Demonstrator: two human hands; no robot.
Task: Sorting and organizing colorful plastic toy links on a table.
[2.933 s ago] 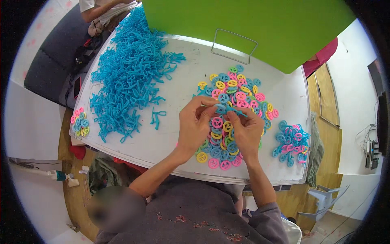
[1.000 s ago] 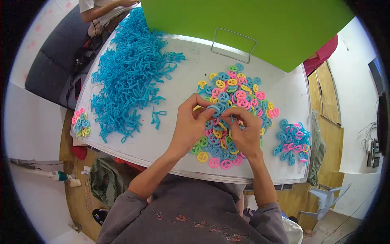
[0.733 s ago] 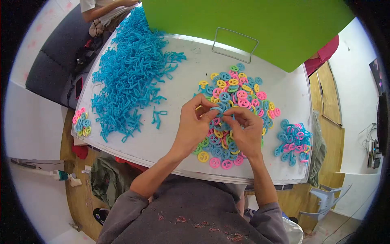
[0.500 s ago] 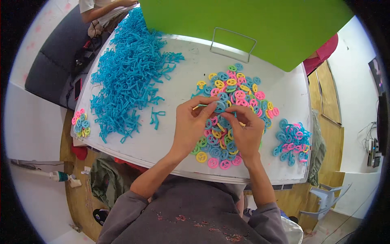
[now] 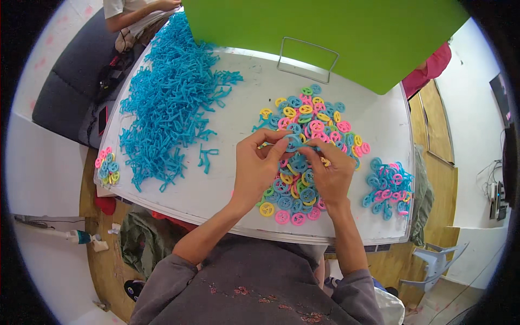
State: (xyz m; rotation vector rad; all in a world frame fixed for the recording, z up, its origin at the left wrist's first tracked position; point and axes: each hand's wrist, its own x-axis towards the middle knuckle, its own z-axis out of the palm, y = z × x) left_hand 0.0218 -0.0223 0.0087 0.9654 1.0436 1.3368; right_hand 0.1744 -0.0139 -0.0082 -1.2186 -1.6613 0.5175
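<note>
Over a heap of small toy-like plastic wheels [image 5: 307, 194] in blue, pink, yellow and green, my two hands meet. Between thumb and fingers, my left hand [image 5: 257, 167] pinches a blue spoked wheel [image 5: 293, 143]. My right hand [image 5: 331, 172] is closed in a pinch at that wheel's right side, on a small blue plastic piece mostly hidden by the fingers. To the left lies a large pile of blue forked plastic pieces [image 5: 170, 92]. At the right edge of the table sits a smaller cluster of blue pieces with wheels on them [image 5: 389, 187].
A green panel [image 5: 325, 38] with a wire handle [image 5: 309, 58] stands at the back of the white table [image 5: 216, 189]. A few wheels [image 5: 108, 166] lie at the left corner. Another person's arm [image 5: 135, 17] is at the far left; a red sleeve [image 5: 430, 66] shows behind the panel.
The right fingers have shifted slightly against the blue wheel, which stays pinched in the left hand. The piles look the same; the whole view has moved a little.
</note>
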